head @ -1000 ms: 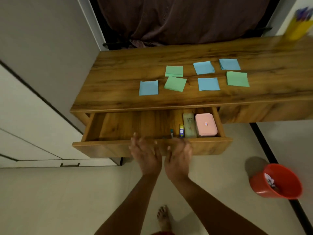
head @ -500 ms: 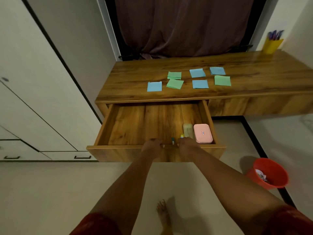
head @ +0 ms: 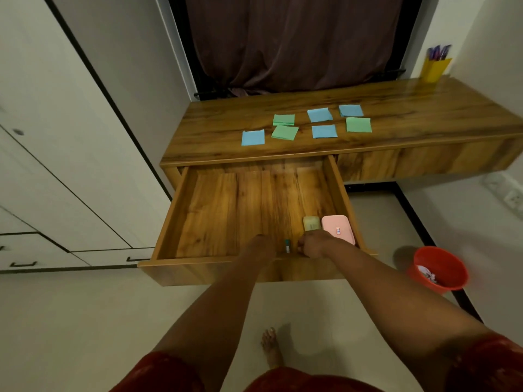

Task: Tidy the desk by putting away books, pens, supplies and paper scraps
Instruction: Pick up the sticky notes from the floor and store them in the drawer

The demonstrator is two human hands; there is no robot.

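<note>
Drawer (head: 249, 210) is pulled well out from under the desk (head: 424, 108), mostly bare inside. Both hands sit at its front edge: left hand (head: 261, 246) curled over the front panel, right hand (head: 314, 246) curled over it just beside, fingers hidden inside the drawer, so can't tell if either hand actually grips the panel or just rests on it. Small pen-like item (head: 287, 246) lies btwn the hands, inside at the front. Front right corner: pale green case (head: 311, 222) touching a pink case (head: 338, 229), right hand just in front of them. On the desk top, 7 paper squares, blue and green, e.g. blue one (head: 252, 137) nearest the left end, all flat. Yellow pen cup (head: 434, 68) at far right back corner w/ pens in it. Red bin (head: 438, 270) on the floor to the right, paper scraps inside.
</note>
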